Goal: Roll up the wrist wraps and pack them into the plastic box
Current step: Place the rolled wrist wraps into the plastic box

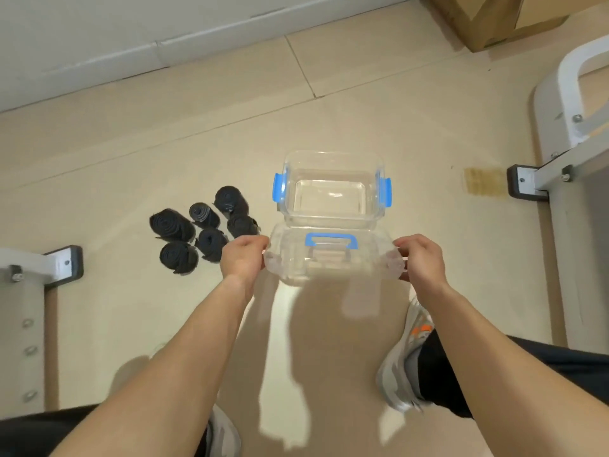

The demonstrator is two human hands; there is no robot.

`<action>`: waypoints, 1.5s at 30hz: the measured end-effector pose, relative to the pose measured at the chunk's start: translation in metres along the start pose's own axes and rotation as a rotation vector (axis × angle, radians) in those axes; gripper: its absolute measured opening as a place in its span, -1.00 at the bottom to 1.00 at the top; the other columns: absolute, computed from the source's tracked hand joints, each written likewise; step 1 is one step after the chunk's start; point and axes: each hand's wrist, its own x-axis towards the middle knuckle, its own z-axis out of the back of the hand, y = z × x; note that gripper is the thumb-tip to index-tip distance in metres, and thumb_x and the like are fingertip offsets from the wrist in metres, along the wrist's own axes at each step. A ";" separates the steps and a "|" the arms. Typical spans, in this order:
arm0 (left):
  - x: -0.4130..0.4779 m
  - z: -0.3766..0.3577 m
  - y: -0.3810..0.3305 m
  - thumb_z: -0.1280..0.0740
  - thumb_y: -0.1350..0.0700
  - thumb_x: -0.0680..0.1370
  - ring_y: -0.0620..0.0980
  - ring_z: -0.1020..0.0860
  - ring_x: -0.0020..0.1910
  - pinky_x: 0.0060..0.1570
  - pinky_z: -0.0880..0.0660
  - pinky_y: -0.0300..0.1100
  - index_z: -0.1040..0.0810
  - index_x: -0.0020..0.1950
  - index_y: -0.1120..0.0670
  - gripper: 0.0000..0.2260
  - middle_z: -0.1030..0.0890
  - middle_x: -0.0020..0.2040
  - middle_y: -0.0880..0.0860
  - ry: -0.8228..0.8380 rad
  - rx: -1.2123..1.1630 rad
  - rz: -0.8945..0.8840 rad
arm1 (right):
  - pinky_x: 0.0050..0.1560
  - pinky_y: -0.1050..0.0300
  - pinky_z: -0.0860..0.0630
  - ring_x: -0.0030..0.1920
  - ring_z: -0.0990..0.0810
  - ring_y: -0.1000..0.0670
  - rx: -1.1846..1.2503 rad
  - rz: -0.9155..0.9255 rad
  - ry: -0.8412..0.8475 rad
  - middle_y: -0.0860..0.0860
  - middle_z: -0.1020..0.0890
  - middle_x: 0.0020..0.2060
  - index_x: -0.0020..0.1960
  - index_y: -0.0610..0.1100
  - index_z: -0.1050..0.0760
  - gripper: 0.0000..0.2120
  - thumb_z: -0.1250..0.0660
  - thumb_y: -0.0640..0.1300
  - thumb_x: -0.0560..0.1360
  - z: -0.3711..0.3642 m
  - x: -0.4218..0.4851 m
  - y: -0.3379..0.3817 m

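Observation:
A clear plastic box (pixel 333 161) with blue side latches stands open and empty on the tiled floor. Its clear lid (pixel 290 268), with a blue handle, hovers just in front of the box. My left hand (pixel 242 258) grips the lid's left end and my right hand (pixel 420 257) grips its right end. Several black rolled wrist wraps (pixel 204 229) lie in a cluster on the floor, left of the box and just beyond my left hand.
White metal frame feet with black caps stand at the left (pixel 64 263) and right (pixel 527 183). A cardboard box (pixel 494 21) sits at the far right by the wall. My grey shoes (pixel 403 364) are near the bottom.

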 end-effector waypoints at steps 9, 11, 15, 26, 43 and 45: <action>0.006 -0.035 0.052 -0.39 0.08 0.55 0.09 -0.57 0.22 0.32 -0.48 -0.01 -0.61 0.27 0.01 -0.71 -0.64 0.22 0.03 0.135 0.394 0.049 | -0.06 0.07 -0.49 -0.08 -0.58 -0.10 -0.418 -0.086 0.070 -0.06 -0.66 -0.08 -0.05 -0.13 -0.60 -0.86 -0.26 -0.21 0.52 -0.010 0.021 -0.058; 0.017 -0.046 0.057 -0.39 0.04 0.55 0.11 -0.58 0.17 0.23 -0.50 -0.05 -0.61 0.19 0.02 -0.77 -0.65 0.16 0.04 0.165 0.432 0.083 | -0.01 0.08 -0.50 -0.04 -0.58 -0.12 -0.515 -0.106 0.088 -0.05 -0.64 -0.11 -0.07 -0.13 -0.60 -0.86 -0.25 -0.24 0.53 -0.018 0.030 -0.061; 0.046 -0.061 0.065 -0.37 0.03 0.57 0.09 -0.58 0.10 0.16 -0.49 -0.08 -0.60 0.10 0.04 -0.85 -0.65 0.09 0.04 0.206 0.453 0.096 | -0.20 0.12 -0.44 -0.11 -0.57 -0.13 -0.574 -0.156 0.130 -0.04 -0.62 -0.19 -0.11 -0.09 -0.57 -0.86 -0.22 -0.19 0.49 -0.033 0.052 -0.067; 0.101 -0.076 -0.006 -0.24 -0.16 0.46 0.18 -0.64 0.10 0.21 -0.57 0.14 -0.52 0.05 -0.11 -0.76 -0.67 0.09 0.10 -0.079 0.063 -0.060 | 0.07 0.02 -0.55 0.02 -0.61 -0.08 -0.182 0.042 -0.294 0.00 -0.63 0.02 0.06 -0.06 -0.51 -0.81 -0.16 -0.09 0.55 -0.047 0.114 0.005; 0.033 -0.035 0.002 -0.34 0.14 0.54 0.07 -0.58 -0.27 0.06 -0.64 0.13 -0.57 0.11 0.10 -0.84 -0.60 -0.20 0.05 0.038 0.150 -0.044 | -0.18 0.07 -0.47 -0.24 -0.49 -0.02 -0.170 0.085 -0.088 0.02 -0.53 -0.24 -0.01 -0.12 -0.52 -0.87 -0.23 -0.11 0.55 -0.043 0.033 0.004; 0.021 -0.028 0.021 -0.33 0.14 0.56 0.10 -0.62 -0.22 0.07 -0.64 0.13 -0.55 0.07 0.08 -0.89 -0.61 -0.21 0.06 0.050 0.198 0.002 | -0.20 0.07 -0.44 -0.24 -0.49 -0.03 -0.205 0.028 -0.091 0.01 -0.54 -0.22 -0.07 -0.09 -0.49 -0.91 -0.22 -0.12 0.54 -0.041 0.016 -0.013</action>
